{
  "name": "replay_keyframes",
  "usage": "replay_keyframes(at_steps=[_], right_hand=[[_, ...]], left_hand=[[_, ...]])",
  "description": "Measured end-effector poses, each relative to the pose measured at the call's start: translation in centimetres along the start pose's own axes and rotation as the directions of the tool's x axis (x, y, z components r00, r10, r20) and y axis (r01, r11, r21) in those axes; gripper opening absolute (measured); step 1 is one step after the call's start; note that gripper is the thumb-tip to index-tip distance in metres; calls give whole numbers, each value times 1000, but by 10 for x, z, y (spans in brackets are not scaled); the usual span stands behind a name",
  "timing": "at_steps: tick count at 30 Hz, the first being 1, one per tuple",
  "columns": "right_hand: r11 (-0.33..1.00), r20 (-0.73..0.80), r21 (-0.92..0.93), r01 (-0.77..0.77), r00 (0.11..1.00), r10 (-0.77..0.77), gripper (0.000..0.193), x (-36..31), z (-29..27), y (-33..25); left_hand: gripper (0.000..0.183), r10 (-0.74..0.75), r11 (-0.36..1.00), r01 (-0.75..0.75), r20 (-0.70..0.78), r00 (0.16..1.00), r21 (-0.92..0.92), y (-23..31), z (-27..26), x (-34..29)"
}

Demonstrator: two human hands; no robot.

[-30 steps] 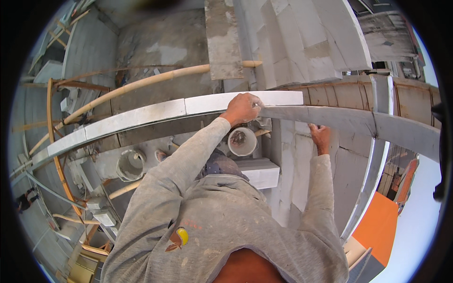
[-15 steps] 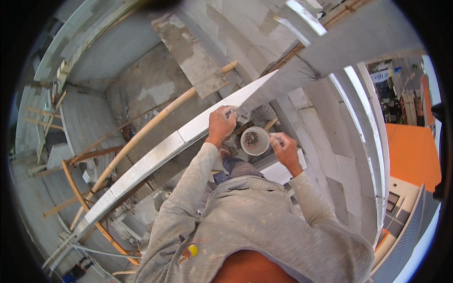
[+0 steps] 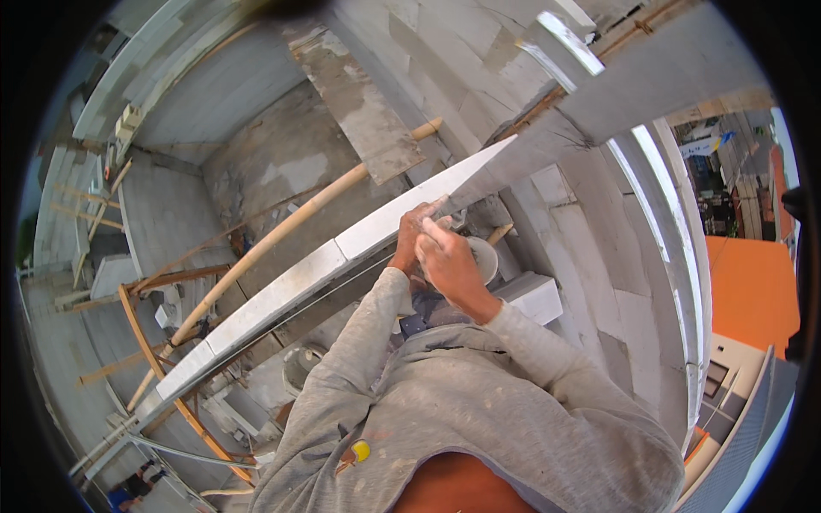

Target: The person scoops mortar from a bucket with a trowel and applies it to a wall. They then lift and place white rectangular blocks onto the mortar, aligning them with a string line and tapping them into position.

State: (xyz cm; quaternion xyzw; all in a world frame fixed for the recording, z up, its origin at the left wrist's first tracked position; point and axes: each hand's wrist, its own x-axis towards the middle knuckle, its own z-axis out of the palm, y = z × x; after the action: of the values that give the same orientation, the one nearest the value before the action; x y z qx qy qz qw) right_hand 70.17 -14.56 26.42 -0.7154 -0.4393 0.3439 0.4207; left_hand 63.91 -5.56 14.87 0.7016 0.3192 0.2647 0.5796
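Both hands met at the top edge of the white block wall [image 3: 282, 291]. The left hand [image 3: 413, 239] pressed on the blocks — its grip was hidden. The right hand [image 3: 446, 256] was curled shut on a small tool, hard to make out — above a white bucket [image 3: 487, 256].

Single head-worn fisheye, looking steeply down from just above the left hand [image 3: 409, 244] and right hand [image 3: 449, 261]; close on both, wall top beneath, floor far below. No second view.
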Motion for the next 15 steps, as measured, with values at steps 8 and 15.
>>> replay_keyframes(at_steps=[8, 15], right_hand=[[745, 65, 557, -367, 913, 402, 22, 54, 49, -10], [993, 568, 90, 80, 815, -117, 36, 24, -98, -10]], left_hand=[[35, 114, 990, -89, -237, 965, 114, -29, 32, 0], [36, -127, 952, 180, -217, 968, 246, 18, 18, 16]])
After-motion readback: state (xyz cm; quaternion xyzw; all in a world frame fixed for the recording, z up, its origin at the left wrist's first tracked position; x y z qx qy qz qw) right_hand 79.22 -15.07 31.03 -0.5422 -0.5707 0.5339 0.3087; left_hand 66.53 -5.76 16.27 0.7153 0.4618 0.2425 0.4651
